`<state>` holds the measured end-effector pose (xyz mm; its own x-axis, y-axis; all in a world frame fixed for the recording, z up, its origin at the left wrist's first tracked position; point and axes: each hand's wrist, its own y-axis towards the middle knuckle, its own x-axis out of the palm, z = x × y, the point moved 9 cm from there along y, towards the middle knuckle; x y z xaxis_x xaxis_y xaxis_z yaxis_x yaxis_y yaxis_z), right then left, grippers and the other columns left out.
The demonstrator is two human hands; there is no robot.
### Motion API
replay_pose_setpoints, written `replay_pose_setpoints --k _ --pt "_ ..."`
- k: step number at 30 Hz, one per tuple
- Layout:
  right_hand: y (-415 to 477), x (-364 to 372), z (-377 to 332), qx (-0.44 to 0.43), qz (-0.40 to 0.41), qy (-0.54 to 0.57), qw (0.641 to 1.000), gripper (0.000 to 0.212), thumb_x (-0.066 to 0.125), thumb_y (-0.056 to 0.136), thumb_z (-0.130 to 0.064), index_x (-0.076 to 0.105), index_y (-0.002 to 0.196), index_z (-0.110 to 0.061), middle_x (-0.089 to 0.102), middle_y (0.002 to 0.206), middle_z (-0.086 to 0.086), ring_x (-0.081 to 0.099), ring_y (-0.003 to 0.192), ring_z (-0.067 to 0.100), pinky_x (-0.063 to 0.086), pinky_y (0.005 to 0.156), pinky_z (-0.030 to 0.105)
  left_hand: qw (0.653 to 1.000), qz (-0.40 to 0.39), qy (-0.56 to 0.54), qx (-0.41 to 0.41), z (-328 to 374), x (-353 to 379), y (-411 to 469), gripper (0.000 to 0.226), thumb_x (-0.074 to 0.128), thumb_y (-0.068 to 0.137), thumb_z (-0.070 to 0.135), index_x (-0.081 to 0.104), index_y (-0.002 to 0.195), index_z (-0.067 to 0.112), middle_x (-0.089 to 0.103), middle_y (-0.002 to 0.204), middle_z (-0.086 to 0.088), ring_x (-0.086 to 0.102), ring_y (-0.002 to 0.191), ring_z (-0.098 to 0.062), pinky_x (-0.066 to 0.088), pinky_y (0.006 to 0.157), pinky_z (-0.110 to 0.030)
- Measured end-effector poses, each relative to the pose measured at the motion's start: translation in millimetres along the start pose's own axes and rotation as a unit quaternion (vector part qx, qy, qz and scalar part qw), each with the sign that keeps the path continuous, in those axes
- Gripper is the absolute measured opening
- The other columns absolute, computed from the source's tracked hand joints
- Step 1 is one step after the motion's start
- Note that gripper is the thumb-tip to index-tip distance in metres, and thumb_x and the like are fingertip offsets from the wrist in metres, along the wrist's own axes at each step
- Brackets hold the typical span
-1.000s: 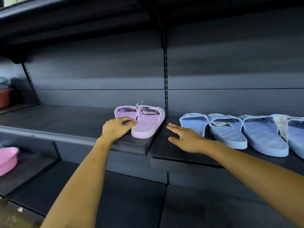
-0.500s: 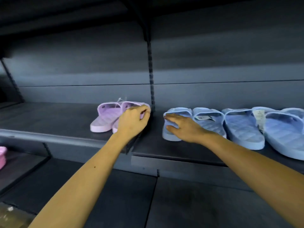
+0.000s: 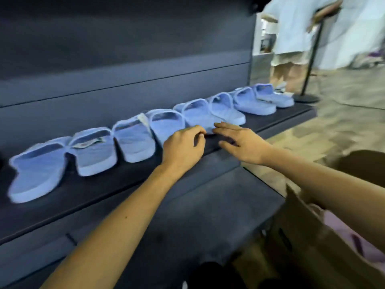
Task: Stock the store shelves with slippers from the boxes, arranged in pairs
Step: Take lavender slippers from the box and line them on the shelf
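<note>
Both hands have shifted right along the shelf (image 3: 83, 197) to the middle of the row of blue slippers (image 3: 133, 140). Left hand (image 3: 183, 148): fingers curled at the heel of the fourth slipper (image 3: 166, 126); whether the grip pinches it cannot be told. Right hand (image 3: 244, 142): grip spread, fingers straight, fingertips at the heel of the fifth slipper (image 3: 200, 116). Cardboard box (image 3: 308, 243): lower right, under the right forearm.
</note>
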<state>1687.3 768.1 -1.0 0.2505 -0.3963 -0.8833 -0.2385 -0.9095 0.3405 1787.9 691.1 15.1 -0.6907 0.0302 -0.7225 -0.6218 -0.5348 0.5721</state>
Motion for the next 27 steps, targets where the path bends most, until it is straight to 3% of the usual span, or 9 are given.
replay_pose_setpoints --k 2,4,6,9,12,15,19,23,27 --pt "-44.6 -11.1 50.2 0.061 -0.019 -0.031 0.997 0.049 0.049 0.095 -0.016 0.036 0.142 -0.012 0.028 0.152 0.003 0.022 0.143 0.014 0.005 0.105 0.005 0.997 -0.032 -0.008 0.063 50.0 45.7 -7.5 0.021 0.048 0.090 0.024 0.065 0.104 0.023 0.068 0.104 0.001 0.058 0.100 -0.025 0.045 0.077 -0.033" --pt "-91.6 -23.1 98.1 0.138 -0.027 -0.036 0.989 0.049 0.048 0.095 -0.017 0.034 0.142 -0.015 0.025 0.153 0.000 0.023 0.142 0.015 0.009 0.107 0.010 0.990 -0.073 -0.003 0.121 98.5 94.7 -19.3 0.024 0.046 0.091 0.025 0.064 0.106 0.023 0.067 0.105 0.001 0.055 0.103 -0.024 0.043 0.076 -0.033" --pt "-138.2 -32.6 138.9 0.214 -0.030 -0.028 0.976 0.048 0.049 0.095 -0.018 0.037 0.142 -0.017 0.026 0.153 -0.001 0.027 0.141 0.016 0.016 0.110 0.018 0.981 -0.133 -0.024 0.141 140.0 143.3 -31.5 0.026 0.044 0.092 0.026 0.063 0.110 0.023 0.065 0.110 0.001 0.053 0.106 -0.023 0.043 0.077 -0.031" --pt "-209.2 -34.0 189.5 0.291 -0.066 -0.039 0.954 0.047 0.049 0.095 -0.021 0.040 0.141 -0.016 0.030 0.152 0.002 0.025 0.141 0.015 0.018 0.111 0.020 0.956 -0.229 -0.093 0.158 206.2 214.5 -58.1 0.025 0.047 0.091 0.024 0.063 0.109 0.019 0.066 0.111 -0.004 0.055 0.106 -0.026 0.045 0.081 -0.032" --pt "-279.8 -25.2 233.1 0.365 -0.107 -0.052 0.923 0.045 0.048 0.094 -0.025 0.042 0.139 -0.020 0.032 0.151 0.001 0.026 0.141 0.016 0.021 0.113 0.028 0.911 -0.371 -0.114 0.142 246.5 288.4 -103.4 0.031 0.049 0.090 0.019 0.058 0.119 0.014 0.062 0.118 -0.011 0.056 0.110 -0.029 0.045 0.086 -0.032" --pt "-356.3 5.7 269.1 0.450 -0.128 -0.040 0.883 0.048 0.048 0.095 -0.024 0.037 0.142 -0.021 0.030 0.152 0.000 0.029 0.139 0.018 0.025 0.112 0.031 0.841 -0.502 0.031 0.201 249.7 345.3 -142.9 0.056 0.051 0.087 0.025 0.037 0.141 0.025 0.046 0.138 -0.009 0.048 0.122 -0.031 0.044 0.098 -0.041" --pt "-419.2 43.1 300.7 0.542 -0.177 0.011 0.821 0.063 0.053 0.093 -0.026 0.021 0.147 -0.018 0.030 0.151 0.011 0.033 0.137 0.027 0.028 0.110 0.035 0.812 -0.535 0.072 0.224 246.4 358.2 -144.8 0.060 0.050 0.088 0.029 0.030 0.144 0.028 0.043 0.142 -0.010 0.046 0.124 -0.031 0.042 0.096 -0.039" --pt "-398.8 40.0 317.7 0.529 -0.127 0.019 0.839 0.060 0.052 0.093 -0.023 0.026 0.146 -0.018 0.035 0.149 0.011 0.039 0.132 0.027 0.031 0.107 0.033 0.793 -0.529 0.127 0.275 250.2 357.5 -154.1 0.054 0.048 0.088 0.030 0.036 0.141 0.031 0.049 0.137 -0.010 0.049 0.121 -0.033 0.044 0.092 -0.037" --pt "-399.0 67.6 318.4 0.504 -0.269 -0.012 0.821 0.057 0.045 0.096 -0.030 0.023 0.147 -0.016 0.029 0.152 0.009 0.032 0.137 0.026 0.024 0.109 0.030 0.792 -0.516 0.137 0.297 250.0 355.1 -154.9 0.052 0.051 0.087 0.028 0.039 0.138 0.032 0.051 0.134 -0.008 0.051 0.117 -0.032 0.047 0.088 -0.039"
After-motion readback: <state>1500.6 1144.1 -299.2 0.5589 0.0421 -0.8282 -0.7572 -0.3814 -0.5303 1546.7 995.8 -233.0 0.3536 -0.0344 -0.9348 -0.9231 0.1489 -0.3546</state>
